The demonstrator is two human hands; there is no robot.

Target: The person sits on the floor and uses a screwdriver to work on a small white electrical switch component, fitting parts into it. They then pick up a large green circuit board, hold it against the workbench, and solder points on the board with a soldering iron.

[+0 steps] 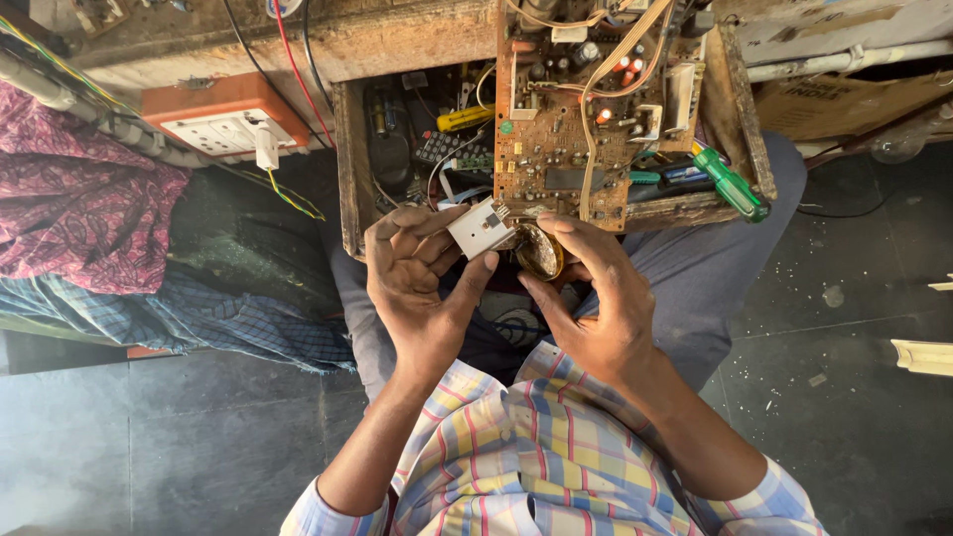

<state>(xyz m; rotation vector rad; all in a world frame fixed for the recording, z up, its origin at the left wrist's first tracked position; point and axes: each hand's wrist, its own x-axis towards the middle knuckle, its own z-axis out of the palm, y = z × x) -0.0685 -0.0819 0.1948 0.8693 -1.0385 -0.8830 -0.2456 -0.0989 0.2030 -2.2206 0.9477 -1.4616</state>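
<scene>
Sitting over an open wooden drawer point(349, 169), the person works close to the lap, both hands raised between the knees so the parts stay under the eyes. The left hand point(417, 288) has its grip clamped on a small white plastic module point(479, 227), thumb below and fingers above, its face turned up toward the camera. The right hand point(591, 298) is closed on a round brass-coloured part point(537, 251), pinched between thumb and forefinger and held just beside the module, touching or nearly so; which, I cannot tell. A brown circuit board point(566, 129) lies tilted across the drawer's right half, component side up, its lower edge just above the hands, probably parked there to stay within reach. A green-handled screwdriver point(730, 184) rests on the drawer's right rim, and a yellow tool point(465, 118) lies inside among wires. An orange-and-white socket box point(223, 117) with a plugged adapter sits to the left, beside patterned cloth point(79, 218).
</scene>
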